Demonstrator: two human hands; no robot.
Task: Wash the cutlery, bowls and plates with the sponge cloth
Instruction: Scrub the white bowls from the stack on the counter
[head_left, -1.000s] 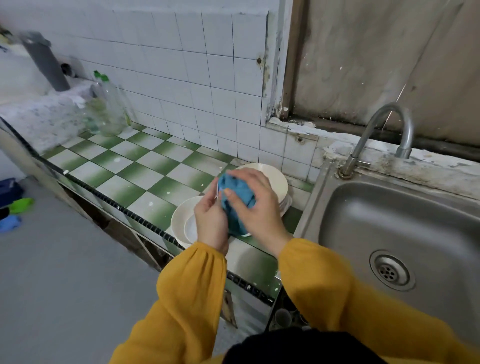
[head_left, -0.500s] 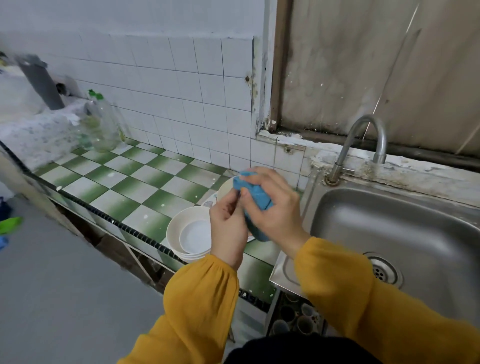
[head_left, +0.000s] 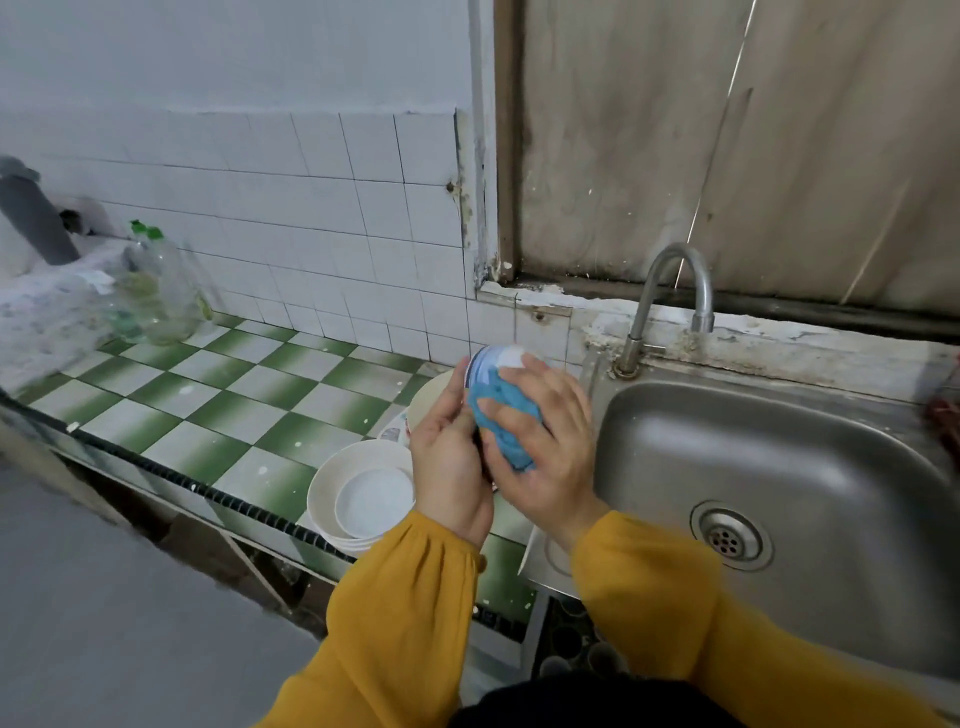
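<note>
Mustard-yellow sleeves (head_left: 415, 597) covered both your forearms at the near edge of the view. Just past the cuffs, your left hand (head_left: 452, 457) was wrapped round a small bowl (head_left: 491, 364), white with a blue band, with the thumb up one side and the fingers hidden behind it. You held it in the air above the seam between counter and sink. Your right hand (head_left: 545, 457) had its fingers spread and bent over the blue sponge cloth (head_left: 506, 415), pressing the bunched cloth flat against the bowl's outer wall. Below and to the left of your left wrist, a stack of white bowls (head_left: 358, 493) sat on the green-and-white checked counter (head_left: 234, 395), close to its front edge. Directly behind your left hand, a pile of pale plates (head_left: 431, 400) showed only part of its rim. To your right lay the steel sink (head_left: 779, 467), its round drain (head_left: 730, 535) near the front. Behind the basin, the curved tap (head_left: 670, 291) rose from the stained ledge, with no water visible at its spout. Far off to the left, two clear bottles (head_left: 161, 291) with green caps stood at the back of the counter against the white tiled wall (head_left: 337, 208). They were too blurred to tell you anything more about them.
</note>
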